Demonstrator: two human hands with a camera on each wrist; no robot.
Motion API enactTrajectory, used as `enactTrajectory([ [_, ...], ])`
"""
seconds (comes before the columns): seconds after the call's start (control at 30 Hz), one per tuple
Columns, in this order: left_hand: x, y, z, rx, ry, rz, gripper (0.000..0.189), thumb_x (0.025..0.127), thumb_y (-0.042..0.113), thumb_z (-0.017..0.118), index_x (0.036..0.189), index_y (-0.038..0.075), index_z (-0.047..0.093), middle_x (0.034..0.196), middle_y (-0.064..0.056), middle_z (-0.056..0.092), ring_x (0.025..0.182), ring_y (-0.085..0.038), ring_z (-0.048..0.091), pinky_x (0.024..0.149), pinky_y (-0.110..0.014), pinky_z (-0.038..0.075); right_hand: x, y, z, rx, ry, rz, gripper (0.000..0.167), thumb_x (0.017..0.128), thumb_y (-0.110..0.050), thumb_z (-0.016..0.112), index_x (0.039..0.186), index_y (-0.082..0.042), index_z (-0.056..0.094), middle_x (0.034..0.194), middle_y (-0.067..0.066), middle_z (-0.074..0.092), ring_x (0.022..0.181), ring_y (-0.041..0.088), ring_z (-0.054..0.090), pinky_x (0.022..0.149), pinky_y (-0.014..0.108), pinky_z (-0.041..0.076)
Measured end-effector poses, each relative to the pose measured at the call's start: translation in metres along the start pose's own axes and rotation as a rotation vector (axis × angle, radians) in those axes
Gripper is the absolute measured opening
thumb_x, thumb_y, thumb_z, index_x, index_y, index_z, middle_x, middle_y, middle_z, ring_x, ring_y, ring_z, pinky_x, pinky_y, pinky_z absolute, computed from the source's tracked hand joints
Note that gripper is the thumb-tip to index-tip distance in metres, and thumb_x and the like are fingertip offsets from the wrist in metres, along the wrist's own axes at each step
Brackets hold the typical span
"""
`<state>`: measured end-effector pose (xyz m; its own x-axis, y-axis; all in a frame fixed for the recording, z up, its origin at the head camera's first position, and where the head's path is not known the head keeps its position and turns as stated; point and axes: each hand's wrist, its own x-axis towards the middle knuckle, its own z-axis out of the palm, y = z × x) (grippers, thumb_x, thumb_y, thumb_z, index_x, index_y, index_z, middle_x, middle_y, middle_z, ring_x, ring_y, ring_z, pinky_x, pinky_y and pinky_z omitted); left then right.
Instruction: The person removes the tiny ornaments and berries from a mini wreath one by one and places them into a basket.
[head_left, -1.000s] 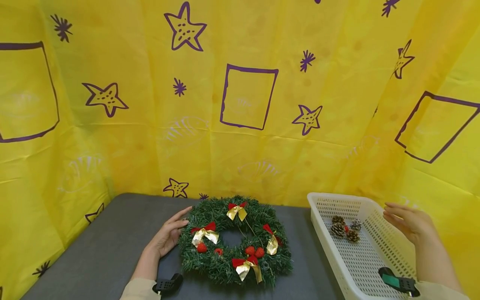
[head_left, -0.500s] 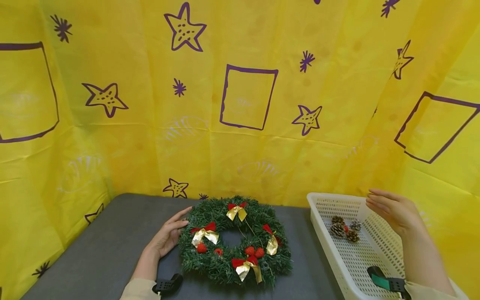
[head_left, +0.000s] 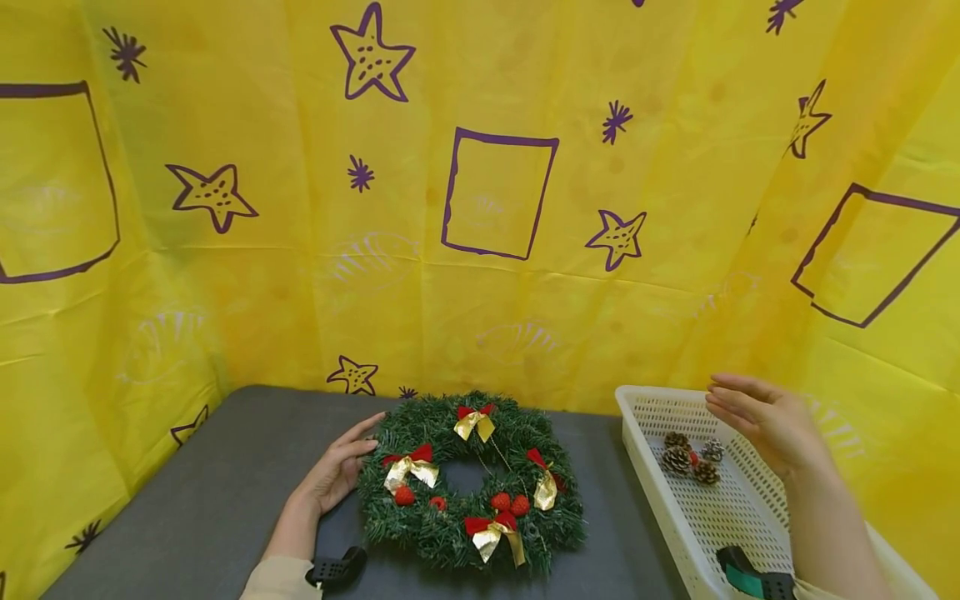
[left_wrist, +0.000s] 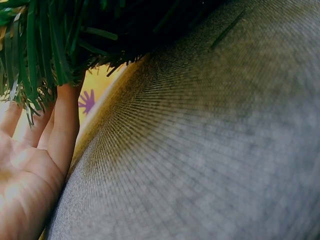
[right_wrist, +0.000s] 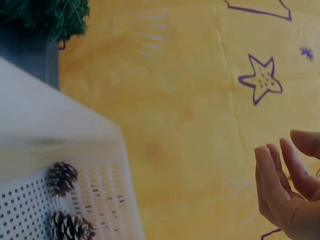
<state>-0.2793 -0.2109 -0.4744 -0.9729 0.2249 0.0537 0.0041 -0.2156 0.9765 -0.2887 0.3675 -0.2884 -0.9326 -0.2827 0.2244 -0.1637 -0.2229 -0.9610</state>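
Note:
A green wreath with red-and-gold bows and red berries lies flat on the dark table. Along its left edge, my left hand touches the greenery with extended fingers. The left wrist view shows those fingers fairly straight, their tips hidden behind the green needles. My right hand hovers above the white basket's right side, fingers loosely bent and holding nothing. Below and left of it, several pinecones and a small red berry sit in the basket's far part.
The white perforated basket stands on the right, its long wall facing the wreath. Dark grey tabletop stretches out left of the wreath. A yellow cloth with purple drawings hangs behind and at both sides.
My right hand has moved left, from the basket's right edge to over its inside, still holding nothing. The left hand and the wreath have stayed put.

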Motion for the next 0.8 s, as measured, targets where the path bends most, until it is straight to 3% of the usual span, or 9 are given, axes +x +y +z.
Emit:
enactTrajectory([
  [0.1, 0.000, 0.001, 0.000, -0.004, 0.000, -0.003, 0.068, 0.100, 0.017, 0.049, 0.160, 0.012, 0.018, 0.167, -0.014, -0.014, 0.154, -0.037, -0.015, 0.082, -0.011, 0.038, -0.001, 0.003, 0.006, -0.032, -0.001, -0.010, 0.035, 0.099, 0.006, 0.048, 0.109, -0.014, 0.075, 0.108, -0.005, 0.071, 0.097, 0.011, 0.073, 0.085, 0.024, 0.057],
  [0.3, 0.000, 0.001, 0.001, -0.028, 0.018, -0.014, 0.068, 0.099, 0.016, 0.051, 0.160, 0.014, 0.020, 0.168, -0.013, -0.014, 0.155, -0.032, -0.009, 0.065, -0.017, 0.035, -0.003, 0.008, 0.019, -0.067, 0.009, -0.016, 0.033, 0.099, 0.005, 0.049, 0.110, -0.015, 0.073, 0.110, -0.007, 0.070, 0.099, 0.009, 0.072, 0.087, 0.022, 0.056],
  [0.53, 0.000, -0.001, 0.002, -0.034, 0.013, 0.005, 0.066, 0.099, 0.014, 0.050, 0.159, 0.013, 0.021, 0.168, -0.011, -0.015, 0.154, -0.032, -0.006, 0.068, -0.018, 0.034, -0.005, 0.015, 0.029, -0.116, 0.067, -0.028, 0.029, 0.098, 0.002, 0.054, 0.111, -0.016, 0.073, 0.107, -0.009, 0.070, 0.096, 0.007, 0.072, 0.085, 0.021, 0.056],
  [0.8, 0.000, -0.001, 0.001, -0.037, 0.021, -0.006, 0.067, 0.099, 0.014, 0.051, 0.159, 0.013, 0.021, 0.168, -0.011, -0.014, 0.154, -0.030, -0.004, 0.061, -0.020, 0.031, -0.005, 0.025, 0.040, -0.174, 0.071, -0.054, 0.027, 0.098, 0.000, 0.056, 0.110, -0.017, 0.073, 0.106, -0.010, 0.071, 0.096, 0.005, 0.071, 0.086, 0.020, 0.055],
])
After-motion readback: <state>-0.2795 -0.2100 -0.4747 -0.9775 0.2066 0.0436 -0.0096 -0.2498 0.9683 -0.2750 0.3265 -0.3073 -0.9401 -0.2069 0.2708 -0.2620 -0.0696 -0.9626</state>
